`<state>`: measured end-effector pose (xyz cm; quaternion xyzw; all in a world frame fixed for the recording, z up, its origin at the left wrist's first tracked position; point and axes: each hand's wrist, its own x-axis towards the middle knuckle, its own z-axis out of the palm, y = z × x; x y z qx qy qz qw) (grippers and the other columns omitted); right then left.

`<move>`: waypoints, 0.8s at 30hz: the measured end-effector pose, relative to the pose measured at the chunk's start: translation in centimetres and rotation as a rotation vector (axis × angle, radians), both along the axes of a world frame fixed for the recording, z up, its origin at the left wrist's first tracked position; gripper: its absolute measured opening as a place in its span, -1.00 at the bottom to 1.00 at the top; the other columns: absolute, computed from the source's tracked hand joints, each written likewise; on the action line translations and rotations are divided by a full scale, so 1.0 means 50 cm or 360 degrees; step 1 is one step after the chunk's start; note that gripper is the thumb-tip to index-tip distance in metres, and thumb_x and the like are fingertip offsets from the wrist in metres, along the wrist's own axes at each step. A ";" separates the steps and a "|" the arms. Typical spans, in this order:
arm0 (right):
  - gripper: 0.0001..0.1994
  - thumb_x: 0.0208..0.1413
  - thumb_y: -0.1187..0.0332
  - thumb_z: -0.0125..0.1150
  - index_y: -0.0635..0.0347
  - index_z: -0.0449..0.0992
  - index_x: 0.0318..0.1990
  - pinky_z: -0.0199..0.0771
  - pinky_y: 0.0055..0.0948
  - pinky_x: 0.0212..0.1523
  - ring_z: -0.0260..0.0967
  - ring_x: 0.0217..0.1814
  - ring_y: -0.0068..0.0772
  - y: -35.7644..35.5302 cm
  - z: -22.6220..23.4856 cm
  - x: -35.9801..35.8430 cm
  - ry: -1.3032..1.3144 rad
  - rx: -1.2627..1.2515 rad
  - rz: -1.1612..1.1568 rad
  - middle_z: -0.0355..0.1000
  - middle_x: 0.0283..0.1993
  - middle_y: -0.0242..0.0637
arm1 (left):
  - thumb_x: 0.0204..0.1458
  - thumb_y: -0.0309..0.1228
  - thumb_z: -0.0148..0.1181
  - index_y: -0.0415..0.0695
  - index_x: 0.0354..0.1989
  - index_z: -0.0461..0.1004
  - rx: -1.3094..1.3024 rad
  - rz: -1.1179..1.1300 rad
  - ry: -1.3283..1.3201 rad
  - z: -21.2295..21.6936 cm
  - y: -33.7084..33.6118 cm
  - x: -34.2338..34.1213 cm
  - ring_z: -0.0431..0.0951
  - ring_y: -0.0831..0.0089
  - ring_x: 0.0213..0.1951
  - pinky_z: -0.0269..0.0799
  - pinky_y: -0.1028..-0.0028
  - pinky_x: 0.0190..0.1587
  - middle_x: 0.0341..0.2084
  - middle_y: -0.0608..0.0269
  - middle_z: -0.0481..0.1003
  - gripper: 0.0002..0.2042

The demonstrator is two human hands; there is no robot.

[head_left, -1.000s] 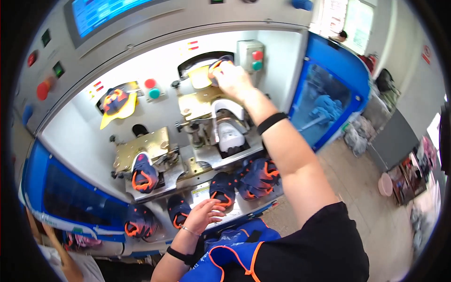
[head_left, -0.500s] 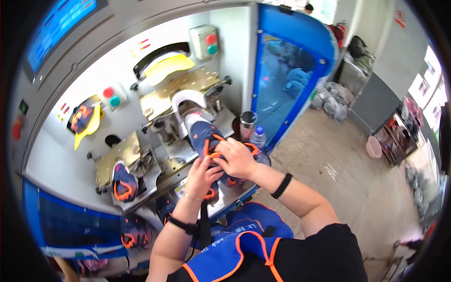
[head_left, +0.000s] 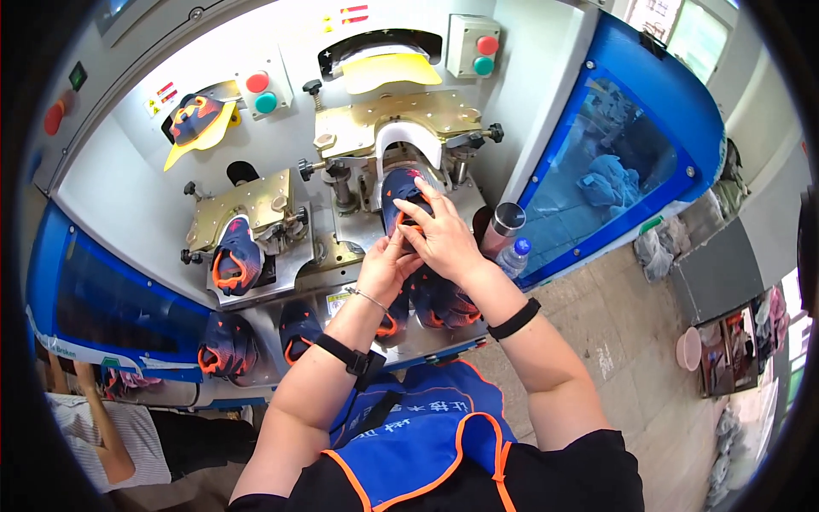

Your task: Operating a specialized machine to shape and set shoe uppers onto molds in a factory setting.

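Observation:
A navy shoe [head_left: 401, 181] with orange trim sits toe-inward in the right-hand machine station, under a white curved pad [head_left: 409, 133]. My right hand [head_left: 445, 239] lies over its upper, fingers stretched along the top and thumb by the orange collar. Close beside it, my left hand [head_left: 386, 271] has its fingers pinched together at the heel end of the collar. The hands cover much of the shoe's opening. A similar navy shoe [head_left: 239, 254] stands in the left-hand station, with neither hand on it.
Several more shoes [head_left: 229, 343] line the metal ledge [head_left: 341, 300] in front. A tumbler [head_left: 507, 220] and a clear bottle [head_left: 514, 258] stand right of my hands. Red and green buttons [head_left: 485, 56] are on the back wall. A blue door [head_left: 589, 162] stands swung out at right; another person [head_left: 111, 439] is lower left.
The view has swung left, bringing another person into sight. My right fingers have moved from the shoe's collar and laces up over its top. Both hands stay on the shoe.

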<state>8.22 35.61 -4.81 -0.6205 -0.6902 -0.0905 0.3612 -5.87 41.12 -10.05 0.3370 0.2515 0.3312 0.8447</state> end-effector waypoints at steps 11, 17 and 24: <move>-0.64 0.24 0.17 0.12 -0.13 0.45 0.18 0.27 -0.11 0.29 0.16 0.35 0.10 0.017 -0.017 0.011 0.0216 -0.0079 0.0066 0.11 0.39 -0.04 | 0.22 -0.12 0.15 -0.19 -0.05 0.35 -0.0030 -0.0057 0.0011 0.002 0.024 0.009 0.61 0.37 -0.21 0.59 0.41 -0.12 -0.24 0.21 0.54 -0.63; -0.65 0.24 0.18 0.11 -0.13 0.46 0.17 0.28 -0.11 0.29 0.17 0.34 0.11 0.021 -0.017 0.004 0.0222 -0.0026 0.0028 0.12 0.38 -0.03 | 0.22 -0.12 0.16 -0.15 -0.12 0.39 -0.0044 -0.0061 0.0035 -0.001 0.039 0.007 0.62 0.37 -0.24 0.60 0.40 -0.15 -0.30 0.23 0.54 -0.67; -0.64 0.20 0.19 0.15 -0.13 0.49 0.15 0.31 -0.13 0.26 0.19 0.32 0.06 0.024 -0.012 0.006 0.0234 -0.0096 -0.0002 0.13 0.39 -0.06 | 0.24 -0.08 0.10 -0.07 -0.08 0.44 -0.0002 -0.0097 0.0024 0.005 0.032 0.009 0.60 0.49 -0.24 0.57 0.47 -0.12 -0.30 0.30 0.57 -0.68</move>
